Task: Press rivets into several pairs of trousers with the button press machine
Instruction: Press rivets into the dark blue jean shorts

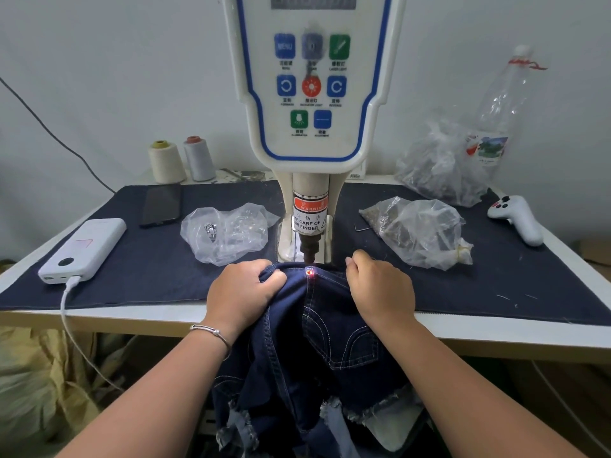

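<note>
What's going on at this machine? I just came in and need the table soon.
A person holds dark denim trousers under the button press machine. The left hand grips bunched fabric; the right hand holds it on the other side. A red laser dot marks the spot below the punch.

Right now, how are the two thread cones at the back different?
The left thread cone is cream with a yellowish top and looks fatter. The right thread cone is pale grey with a reddish top and looks slimmer. Both stand upright, side by side, behind the dark cloth.
</note>
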Demonstrator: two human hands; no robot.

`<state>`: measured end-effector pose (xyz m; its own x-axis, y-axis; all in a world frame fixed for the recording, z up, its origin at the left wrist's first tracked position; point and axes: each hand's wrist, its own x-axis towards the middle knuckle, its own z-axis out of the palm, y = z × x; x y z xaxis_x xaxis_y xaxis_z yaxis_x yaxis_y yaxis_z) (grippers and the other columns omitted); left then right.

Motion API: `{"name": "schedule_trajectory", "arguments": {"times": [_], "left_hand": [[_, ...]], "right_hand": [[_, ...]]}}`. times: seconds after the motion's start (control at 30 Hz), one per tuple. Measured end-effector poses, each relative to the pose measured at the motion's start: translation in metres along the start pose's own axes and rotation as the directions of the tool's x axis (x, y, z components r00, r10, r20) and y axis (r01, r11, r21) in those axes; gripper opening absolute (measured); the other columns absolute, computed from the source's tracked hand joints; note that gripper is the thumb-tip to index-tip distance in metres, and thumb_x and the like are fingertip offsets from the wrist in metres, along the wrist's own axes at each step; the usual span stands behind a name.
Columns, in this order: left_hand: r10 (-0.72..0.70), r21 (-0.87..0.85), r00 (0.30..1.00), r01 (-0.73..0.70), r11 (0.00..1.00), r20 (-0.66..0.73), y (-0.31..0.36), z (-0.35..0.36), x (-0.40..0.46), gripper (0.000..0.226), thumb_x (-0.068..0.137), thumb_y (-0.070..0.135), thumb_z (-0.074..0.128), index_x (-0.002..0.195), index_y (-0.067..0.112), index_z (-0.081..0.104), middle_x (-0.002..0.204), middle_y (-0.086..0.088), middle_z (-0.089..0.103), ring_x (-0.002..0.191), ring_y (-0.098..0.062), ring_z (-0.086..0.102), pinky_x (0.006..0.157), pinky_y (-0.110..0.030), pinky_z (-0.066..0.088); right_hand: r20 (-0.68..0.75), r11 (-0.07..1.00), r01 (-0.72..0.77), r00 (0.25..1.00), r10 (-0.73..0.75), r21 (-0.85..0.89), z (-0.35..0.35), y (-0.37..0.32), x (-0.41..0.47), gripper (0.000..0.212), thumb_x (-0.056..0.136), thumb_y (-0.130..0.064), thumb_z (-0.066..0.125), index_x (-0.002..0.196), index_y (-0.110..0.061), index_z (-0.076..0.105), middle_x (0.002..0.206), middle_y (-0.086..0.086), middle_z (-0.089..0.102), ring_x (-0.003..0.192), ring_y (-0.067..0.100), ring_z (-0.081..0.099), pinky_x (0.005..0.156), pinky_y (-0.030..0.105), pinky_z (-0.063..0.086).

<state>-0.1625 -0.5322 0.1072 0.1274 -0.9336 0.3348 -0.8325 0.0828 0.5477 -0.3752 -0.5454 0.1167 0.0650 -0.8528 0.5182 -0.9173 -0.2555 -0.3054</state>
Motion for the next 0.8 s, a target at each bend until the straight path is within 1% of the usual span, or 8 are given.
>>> {"name": "schedule_trajectory", "arguments": {"times": [0.2, 0.27, 0.43, 0.5, 0.57, 0.63, 0.7, 0.8], "left_hand": [[0.000, -0.008, 1.000, 0.000, 1.000, -0.007, 0.000, 0.000, 0.000, 0.034, 0.074, 0.047, 0.045, 0.055, 0.018, 0.042, 0.054, 0.000, 0.049, 0.061, -0.019, 0.047, 0.051, -0.030, 0.029], [0.001, -0.014, 1.000, -0.001, 1.000, -0.012, 0.000, -0.001, -0.001, 0.034, 0.074, 0.046, 0.045, 0.055, 0.018, 0.041, 0.053, 0.000, 0.049, 0.060, -0.018, 0.046, 0.050, -0.031, 0.028], [-0.003, -0.029, 1.000, 0.003, 1.000, -0.013, 0.001, -0.002, -0.001, 0.036, 0.075, 0.047, 0.043, 0.059, 0.014, 0.044, 0.056, -0.001, 0.051, 0.064, -0.024, 0.049, 0.054, -0.033, 0.033], [-0.007, -0.045, 1.000, 0.007, 0.999, -0.007, 0.001, -0.003, -0.001, 0.038, 0.075, 0.047, 0.043, 0.061, 0.013, 0.046, 0.057, -0.002, 0.051, 0.065, -0.025, 0.051, 0.056, -0.035, 0.036], [-0.023, -0.069, 1.000, 0.024, 0.997, 0.005, 0.002, -0.004, -0.001, 0.037, 0.075, 0.047, 0.043, 0.060, 0.013, 0.045, 0.057, -0.002, 0.050, 0.064, -0.025, 0.050, 0.057, -0.035, 0.037], [-0.047, -0.103, 0.999, 0.048, 0.993, 0.012, 0.003, -0.006, 0.000, 0.036, 0.074, 0.045, 0.044, 0.060, 0.012, 0.046, 0.057, -0.003, 0.051, 0.063, -0.023, 0.048, 0.058, -0.036, 0.037], [-0.068, -0.156, 0.997, 0.071, 0.985, 0.023, 0.006, -0.010, 0.001, 0.036, 0.073, 0.042, 0.045, 0.061, 0.008, 0.048, 0.058, -0.005, 0.052, 0.062, -0.021, 0.046, 0.060, -0.037, 0.039], [-0.073, -0.201, 0.997, 0.080, 0.976, 0.039, 0.014, -0.021, 0.003, 0.032, 0.071, 0.040, 0.044, 0.058, 0.011, 0.043, 0.053, 0.001, 0.041, 0.052, -0.012, 0.036, 0.052, -0.026, 0.032]], "right_hand": [[-0.028, 1.000, 0.003, 1.000, -0.003, 0.023, 0.000, 0.001, -0.002, 0.026, 0.097, -0.017, 0.056, 0.074, -0.004, 0.058, 0.049, 0.010, 0.054, 0.043, 0.024, 0.032, 0.045, 0.022, 0.009], [-0.044, 0.999, -0.001, 0.999, 0.004, 0.048, -0.001, 0.001, -0.003, 0.027, 0.096, -0.016, 0.057, 0.072, -0.004, 0.057, 0.046, 0.005, 0.046, 0.043, 0.024, 0.030, 0.045, 0.021, 0.008], [-0.052, 0.995, 0.012, 0.999, -0.007, 0.097, -0.004, 0.002, -0.003, 0.041, 0.099, -0.031, 0.052, 0.064, -0.017, 0.038, 0.047, -0.011, 0.029, 0.042, 0.020, 0.035, 0.044, 0.025, 0.016], [0.015, 0.989, -0.015, 1.000, 0.013, 0.145, -0.006, 0.001, -0.003, 0.046, 0.097, -0.046, 0.050, 0.061, -0.020, 0.040, 0.044, -0.010, 0.031, 0.044, 0.016, 0.038, 0.047, 0.027, 0.022], [0.185, 0.970, -0.098, 0.981, 0.057, 0.223, -0.018, 0.002, 0.003, 0.049, 0.088, -0.063, 0.054, 0.060, -0.022, 0.052, 0.047, -0.008, 0.045, 0.051, 0.008, 0.047, 0.052, 0.028, 0.031], [0.425, 0.903, -0.228, 0.903, 0.057, 0.363, -0.040, 0.008, 0.013, 0.036, 0.076, -0.059, 0.071, 0.069, -0.024, 0.067, 0.057, -0.011, 0.058, 0.060, 0.004, 0.055, 0.059, 0.025, 0.040], [0.648, 0.791, -0.383, 0.762, -0.023, 0.478, -0.061, 0.016, 0.022, 0.018, 0.071, -0.030, 0.084, 0.082, -0.020, 0.075, 0.068, -0.007, 0.067, 0.074, 0.010, 0.063, 0.070, 0.024, 0.048], [0.811, 0.717, -0.521, 0.576, -0.107, 0.464, -0.081, 0.022, 0.023, 0.023, 0.073, -0.001, 0.076, 0.096, -0.007, 0.075, 0.085, 0.008, 0.071, 0.087, 0.022, 0.065, 0.086, 0.035, 0.047]]}}
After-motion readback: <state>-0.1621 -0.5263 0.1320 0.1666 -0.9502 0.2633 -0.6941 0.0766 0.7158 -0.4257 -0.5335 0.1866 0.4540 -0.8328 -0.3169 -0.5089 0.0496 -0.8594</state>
